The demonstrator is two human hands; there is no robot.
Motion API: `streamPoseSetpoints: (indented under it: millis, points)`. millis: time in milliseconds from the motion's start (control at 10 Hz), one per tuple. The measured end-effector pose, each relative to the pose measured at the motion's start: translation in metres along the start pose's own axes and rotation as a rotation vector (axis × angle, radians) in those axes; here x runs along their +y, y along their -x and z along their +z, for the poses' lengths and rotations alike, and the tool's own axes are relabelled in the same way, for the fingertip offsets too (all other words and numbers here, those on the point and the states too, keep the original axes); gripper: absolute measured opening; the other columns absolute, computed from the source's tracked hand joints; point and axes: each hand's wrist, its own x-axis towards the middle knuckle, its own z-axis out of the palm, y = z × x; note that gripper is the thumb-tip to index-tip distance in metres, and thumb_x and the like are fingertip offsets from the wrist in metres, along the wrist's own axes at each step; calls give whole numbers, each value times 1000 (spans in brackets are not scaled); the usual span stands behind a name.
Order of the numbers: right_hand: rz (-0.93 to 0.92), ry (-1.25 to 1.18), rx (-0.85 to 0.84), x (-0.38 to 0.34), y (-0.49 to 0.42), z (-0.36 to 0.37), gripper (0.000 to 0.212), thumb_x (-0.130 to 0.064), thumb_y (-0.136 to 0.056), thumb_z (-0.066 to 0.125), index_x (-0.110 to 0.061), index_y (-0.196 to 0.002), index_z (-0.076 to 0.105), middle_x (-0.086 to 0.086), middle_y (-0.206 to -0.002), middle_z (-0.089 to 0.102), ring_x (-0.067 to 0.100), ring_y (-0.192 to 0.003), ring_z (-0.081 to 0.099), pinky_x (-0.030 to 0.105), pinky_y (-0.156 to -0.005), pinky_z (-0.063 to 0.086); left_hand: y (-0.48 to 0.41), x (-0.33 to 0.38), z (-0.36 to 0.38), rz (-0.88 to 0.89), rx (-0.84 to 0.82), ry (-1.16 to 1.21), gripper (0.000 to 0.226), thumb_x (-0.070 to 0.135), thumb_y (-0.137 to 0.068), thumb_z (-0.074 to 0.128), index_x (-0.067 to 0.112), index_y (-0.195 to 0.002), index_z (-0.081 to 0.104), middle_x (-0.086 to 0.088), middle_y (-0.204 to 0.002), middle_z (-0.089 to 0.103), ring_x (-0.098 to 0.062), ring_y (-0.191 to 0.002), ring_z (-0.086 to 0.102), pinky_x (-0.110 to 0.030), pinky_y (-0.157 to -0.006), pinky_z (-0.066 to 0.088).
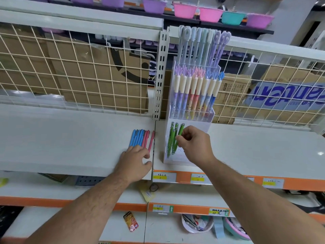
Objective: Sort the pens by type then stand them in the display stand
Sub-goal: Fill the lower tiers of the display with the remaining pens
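Here, the fingertips [181,139] of the right hand [194,146] are curled in and pinch a green pen [181,131] partway down its barrel. The pen leans a little to the right, with its silver tip up, over the front compartment of the clear display stand [210,114]. Just beside it on the left, a few more green pens [170,140] already stand in that same compartment.

The left hand [135,160] rests palm down on the white shelf [70,138]. Its fingers [141,150] are fairly straight and lie over the near ends of a row of loose pens, gripping nothing. That row lies flat on the shelf, left of the stand: blue pens [135,138] side by side, then pink pens [148,139] next to them, the last pink one slightly apart at the shelf seam.

In the stand's middle tier are cream-capped pens [194,88] with pastel barrels, and the rear tier holds tall pastel pens [198,48]. Behind the shelf runs a wire grid [70,67] with cardboard boxes [98,81] beyond it. Plastic basins [210,14] in pink, purple and teal line the top shelf, and price labels [164,176] sit on the orange shelf edge.
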Motion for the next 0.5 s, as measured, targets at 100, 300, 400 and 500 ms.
streamPoseSetpoints:
  millis: [100,300,400,500]
  points:
    - [-13,68,-39,3,2,4,24,-23,-88,73,-27,-71,56,-3,-67,66,17,-64,61,32,-62,53,0,-1,1,-5,2,-3,17,43,-90,59,35,-105,57,17,-103,47,-8,-110,42,-32,-97,43]
    - [-16,155,-68,6,4,12,19,-23,-90,72,-21,-77,59,-12,-60,55,3,-54,49,20,-50,37,0,-2,1,-11,-12,-10,16,44,-89,57,37,-104,56,18,-103,46,-8,-109,41,-33,-96,43]
    - [23,116,-66,7,5,13,19,-22,-90,72,-21,-77,59,-4,-64,62,11,-57,54,23,-53,41,0,-2,1,-11,-15,3,16,43,-89,57,37,-103,56,18,-103,46,-8,-109,41,-33,-95,43]
    - [53,84,-62,6,5,13,16,-21,-90,72,-19,-78,61,3,-71,69,19,-63,60,27,-58,48,0,-2,1,-10,-14,10,15,43,-89,58,37,-103,55,17,-103,46,-8,-109,41,-33,-95,43]
